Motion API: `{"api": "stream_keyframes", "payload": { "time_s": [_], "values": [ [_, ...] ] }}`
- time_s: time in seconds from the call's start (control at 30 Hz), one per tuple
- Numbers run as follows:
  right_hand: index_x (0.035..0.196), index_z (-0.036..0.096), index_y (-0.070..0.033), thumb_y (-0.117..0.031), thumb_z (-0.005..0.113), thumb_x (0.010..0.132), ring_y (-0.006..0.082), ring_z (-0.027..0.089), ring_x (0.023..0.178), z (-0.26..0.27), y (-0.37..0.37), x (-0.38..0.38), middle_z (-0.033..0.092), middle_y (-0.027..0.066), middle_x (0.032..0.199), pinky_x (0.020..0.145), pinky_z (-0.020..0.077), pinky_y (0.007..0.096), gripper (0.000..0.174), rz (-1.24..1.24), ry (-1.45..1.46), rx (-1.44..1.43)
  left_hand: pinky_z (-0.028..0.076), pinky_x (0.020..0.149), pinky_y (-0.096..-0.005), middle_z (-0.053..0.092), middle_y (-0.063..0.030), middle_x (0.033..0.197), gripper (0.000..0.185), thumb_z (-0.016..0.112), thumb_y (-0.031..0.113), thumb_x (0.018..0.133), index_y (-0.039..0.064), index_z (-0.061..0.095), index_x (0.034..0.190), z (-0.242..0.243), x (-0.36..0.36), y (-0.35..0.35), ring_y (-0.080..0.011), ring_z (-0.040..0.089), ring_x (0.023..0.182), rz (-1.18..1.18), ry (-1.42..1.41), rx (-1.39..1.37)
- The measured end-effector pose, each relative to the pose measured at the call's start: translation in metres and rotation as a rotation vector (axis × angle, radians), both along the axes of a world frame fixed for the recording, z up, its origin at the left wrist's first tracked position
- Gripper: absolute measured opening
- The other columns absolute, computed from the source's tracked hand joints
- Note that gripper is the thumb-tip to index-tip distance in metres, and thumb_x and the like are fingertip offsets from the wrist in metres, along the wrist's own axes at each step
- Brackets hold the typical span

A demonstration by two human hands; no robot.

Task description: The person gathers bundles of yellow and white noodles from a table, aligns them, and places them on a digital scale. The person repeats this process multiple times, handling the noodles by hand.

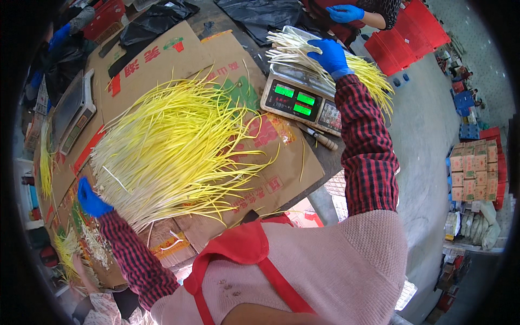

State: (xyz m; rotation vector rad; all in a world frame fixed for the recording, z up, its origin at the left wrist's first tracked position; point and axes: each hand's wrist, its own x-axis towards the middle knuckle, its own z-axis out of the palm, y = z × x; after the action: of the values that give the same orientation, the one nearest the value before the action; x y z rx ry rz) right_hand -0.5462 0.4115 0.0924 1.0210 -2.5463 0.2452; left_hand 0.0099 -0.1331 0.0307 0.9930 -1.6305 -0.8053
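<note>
My right hand (330, 57), in a blue glove, grips the upper side of a bundle of yellow chives (367, 75). This bundle lies across the metal pan of a digital scale (292, 99) with lit green displays. My left hand (92, 200), also gloved in blue, is beside the pale cut ends of a large loose pile of yellow chives (174, 150). Its fingers look close together, and I cannot see whether anything is between them. The pile is spread on flattened cardboard (280, 162), leafy tips pointing right.
A wooden-handled knife (323, 138) lies just below the scale. A second scale (75, 109) stands at the left. Chive trimmings (97, 243) litter the lower left. Across the table is another person's gloved hand (345, 13), near red crates (400, 40). Black plastic bags (156, 22) lie at the back.
</note>
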Motion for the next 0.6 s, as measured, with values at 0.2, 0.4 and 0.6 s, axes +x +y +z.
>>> {"api": "stream_keyframes", "payload": {
  "time_s": [0.2, 0.4, 0.6],
  "values": [
    [0.083, 0.07, -0.017, -0.03, 0.063, 0.078, 0.0299, 0.059, 0.074, -0.012, -0.012, -0.001, 0.063, 0.0098, 0.076, 0.065, 0.044, 0.0433, 0.016, -0.067, 0.167, -0.237, 0.046, 0.074, -0.0363, 0.066, -0.0134, 0.092, 0.034, 0.062, 0.036, 0.084, 0.006, 0.068, 0.098, -0.009, 0.171, -0.065, -0.0244, 0.061, 0.082, 0.489, -0.911, 0.276],
    [0.08, 0.069, -0.016, -0.031, 0.064, 0.076, 0.0283, 0.061, 0.069, -0.007, -0.014, 0.027, 0.064, 0.0105, 0.071, 0.062, 0.0447, 0.0407, 0.016, -0.129, 0.167, -0.202, 0.045, 0.076, -0.0399, 0.066, -0.013, 0.096, 0.045, 0.054, 0.052, 0.082, 0.012, 0.068, 0.098, -0.049, 0.261, -0.08, -0.0292, 0.061, 0.088, 0.647, -1.215, 0.053],
    [0.091, 0.065, -0.016, -0.036, 0.069, 0.071, 0.0262, 0.06, 0.082, -0.016, -0.013, 0.052, 0.065, 0.0071, 0.085, 0.073, 0.0406, 0.0421, 0.028, -0.279, 0.156, 0.076, 0.042, 0.088, -0.038, 0.055, -0.012, 0.123, 0.044, 0.066, 0.013, 0.079, 0.013, 0.056, 0.122, -0.062, 0.24, 0.023, -0.0293, 0.055, 0.102, 0.451, -0.949, -0.268]
  ]
}}
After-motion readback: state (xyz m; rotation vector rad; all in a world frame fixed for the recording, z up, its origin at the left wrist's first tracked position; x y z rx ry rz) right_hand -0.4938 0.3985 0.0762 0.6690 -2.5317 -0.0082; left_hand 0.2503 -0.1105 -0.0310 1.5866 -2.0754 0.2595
